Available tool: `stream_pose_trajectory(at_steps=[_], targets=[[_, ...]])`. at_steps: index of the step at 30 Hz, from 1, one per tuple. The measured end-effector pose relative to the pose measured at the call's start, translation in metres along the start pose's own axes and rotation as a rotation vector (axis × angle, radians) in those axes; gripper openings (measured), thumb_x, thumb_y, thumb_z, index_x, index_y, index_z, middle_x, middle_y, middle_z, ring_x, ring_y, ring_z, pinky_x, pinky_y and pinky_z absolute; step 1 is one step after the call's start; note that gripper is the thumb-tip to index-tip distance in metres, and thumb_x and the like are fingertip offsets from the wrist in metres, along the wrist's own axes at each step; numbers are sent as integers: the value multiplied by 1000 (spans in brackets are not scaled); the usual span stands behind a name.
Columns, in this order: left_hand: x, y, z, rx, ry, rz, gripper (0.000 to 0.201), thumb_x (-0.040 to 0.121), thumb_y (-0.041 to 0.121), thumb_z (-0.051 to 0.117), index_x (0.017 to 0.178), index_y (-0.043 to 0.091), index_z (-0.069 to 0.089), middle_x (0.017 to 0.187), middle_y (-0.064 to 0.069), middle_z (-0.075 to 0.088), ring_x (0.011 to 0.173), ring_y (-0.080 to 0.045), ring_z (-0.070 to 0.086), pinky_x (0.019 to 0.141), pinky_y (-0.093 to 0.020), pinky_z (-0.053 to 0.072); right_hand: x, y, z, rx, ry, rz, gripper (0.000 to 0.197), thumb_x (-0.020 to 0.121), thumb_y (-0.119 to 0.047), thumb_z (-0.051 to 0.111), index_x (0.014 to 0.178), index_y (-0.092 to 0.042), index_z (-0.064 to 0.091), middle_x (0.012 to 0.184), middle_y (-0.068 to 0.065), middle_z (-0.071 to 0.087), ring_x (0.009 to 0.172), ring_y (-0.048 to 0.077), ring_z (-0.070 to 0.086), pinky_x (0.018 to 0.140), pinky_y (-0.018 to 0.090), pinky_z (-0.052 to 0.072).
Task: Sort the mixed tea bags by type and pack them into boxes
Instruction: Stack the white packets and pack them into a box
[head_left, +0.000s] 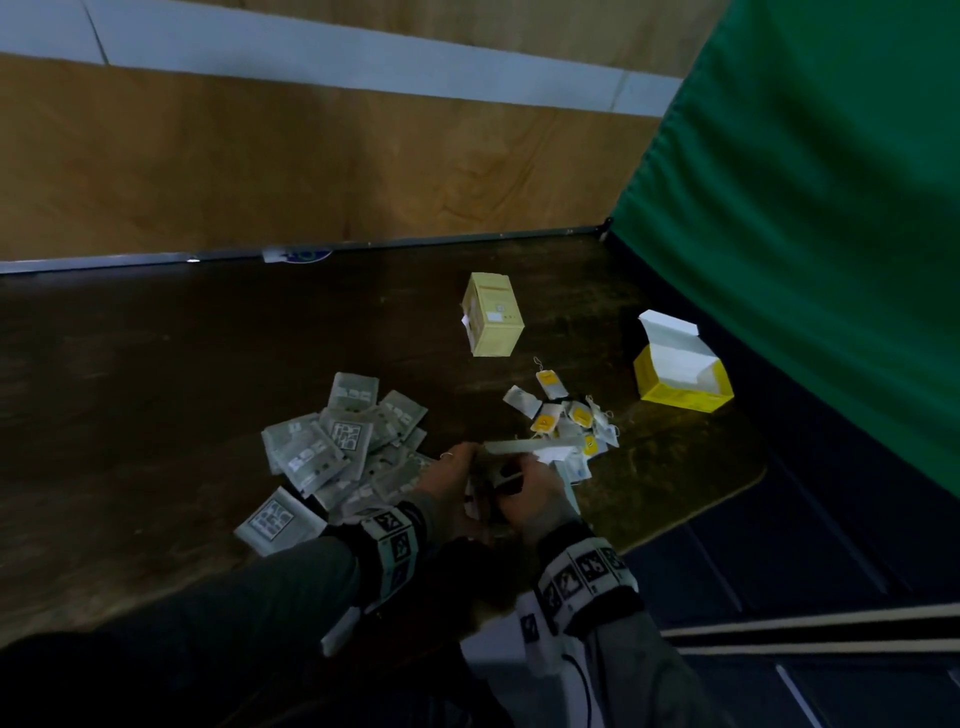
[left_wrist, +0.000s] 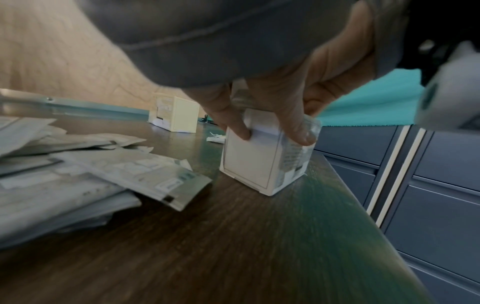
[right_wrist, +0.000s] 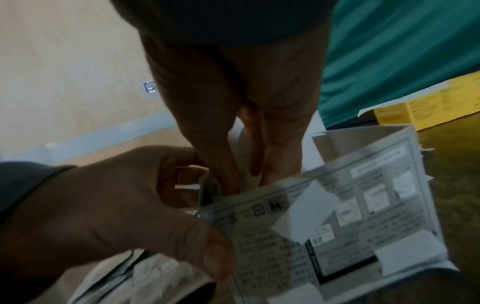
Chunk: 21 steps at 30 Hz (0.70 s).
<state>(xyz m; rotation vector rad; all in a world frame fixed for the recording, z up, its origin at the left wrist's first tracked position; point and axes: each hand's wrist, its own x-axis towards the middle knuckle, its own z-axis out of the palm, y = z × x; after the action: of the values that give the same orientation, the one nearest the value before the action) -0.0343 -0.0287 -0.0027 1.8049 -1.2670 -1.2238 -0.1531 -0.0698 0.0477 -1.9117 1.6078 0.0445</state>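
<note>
A grey-white printed box (head_left: 496, 470) stands on the dark table near its front right edge, its lid flap raised. My left hand (head_left: 448, 480) grips the box (left_wrist: 253, 164) from above, thumb on one face and fingers on the other. My right hand (head_left: 527, 493) reaches into the box mouth (right_wrist: 337, 222); in the right wrist view its thumb and fingers (right_wrist: 228, 156) come together there, with the tips hidden inside. A pile of grey sachets (head_left: 337, 447) lies left of the box. Yellow-tagged tea bags (head_left: 566, 415) lie just behind it.
A pale yellow closed box (head_left: 493, 317) stands further back. A bright yellow box (head_left: 680, 374) with its white lid open sits at the right by the green curtain (head_left: 805, 208). The table's rounded edge (head_left: 727, 493) runs close on the right.
</note>
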Motion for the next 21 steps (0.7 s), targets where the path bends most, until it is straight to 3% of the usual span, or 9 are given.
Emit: stream_pose_trajectory(at_steps=[2, 3, 4, 6, 9, 12, 15, 18, 21], targets=[[-1, 0, 1, 35, -23, 22, 53, 80, 42, 45, 123, 11, 48, 90, 2, 54, 92, -29, 58, 86, -47, 50, 4, -1, 0, -2, 31, -9, 40, 80, -27, 63, 117, -18, 53, 115, 5, 61, 110, 25, 57, 95, 43, 49], [1, 4, 0, 62, -10, 6, 55, 79, 43, 49, 125, 13, 46, 96, 2, 54, 98, -30, 57, 88, -46, 49, 5, -2, 0, 5, 52, -13, 37, 82, -26, 60, 117, -17, 54, 114, 6, 62, 109, 25, 58, 95, 42, 49], [-1, 7, -5, 83, -33, 19, 67, 74, 46, 60, 129, 12, 42, 106, 1, 53, 111, -30, 54, 94, -46, 47, 3, -4, -1, -1, 51, -28, 33, 85, -27, 58, 116, -16, 56, 114, 6, 63, 108, 25, 58, 95, 39, 48], [3, 5, -1, 153, -73, -27, 95, 55, 34, 86, 134, 16, 37, 127, -1, 45, 125, -25, 44, 104, -41, 41, 3, -4, -1, -55, -24, -60, 29, 92, -31, 52, 114, -14, 61, 111, 4, 64, 106, 21, 58, 94, 29, 42], [3, -2, -5, 160, -154, -13, 102, 40, 46, 91, 127, 25, 42, 127, -3, 46, 128, -30, 41, 107, -41, 37, -4, 1, 3, -11, -18, -94, 30, 93, -29, 53, 116, -11, 59, 111, 3, 62, 107, 19, 56, 87, 23, 39], [-2, -1, -23, 429, -128, 45, 98, 60, 29, 84, 139, 19, 29, 141, -4, 32, 130, -25, 37, 106, -36, 37, -12, 11, 7, 62, 249, -155, 31, 88, -27, 61, 113, -9, 59, 109, 6, 64, 103, 22, 60, 91, 34, 48], [-3, -10, -56, 633, -25, 15, 80, 76, 22, 71, 142, 20, 27, 150, -5, 19, 136, -25, 30, 108, -34, 34, -25, 29, 7, 235, 355, -209, 18, 87, -18, 63, 103, -11, 59, 84, -11, 59, 81, 10, 59, 78, 28, 54], [-14, -21, -95, 791, 143, -185, 84, 76, 50, 64, 143, 26, 20, 155, -7, 10, 141, -32, 16, 113, -51, 24, -39, 52, 16, 338, 286, -192, 9, 88, -21, 62, 90, -23, 53, 82, -11, 58, 78, 7, 60, 73, 24, 55], [-16, -43, -116, 720, 180, -430, 105, 59, 74, 62, 142, 38, 10, 155, -8, 5, 141, -45, 5, 106, -67, 16, -42, 73, 37, 318, 150, -170, 14, 88, -26, 62, 90, -31, 49, 82, -17, 55, 78, 3, 57, 66, 12, 46]])
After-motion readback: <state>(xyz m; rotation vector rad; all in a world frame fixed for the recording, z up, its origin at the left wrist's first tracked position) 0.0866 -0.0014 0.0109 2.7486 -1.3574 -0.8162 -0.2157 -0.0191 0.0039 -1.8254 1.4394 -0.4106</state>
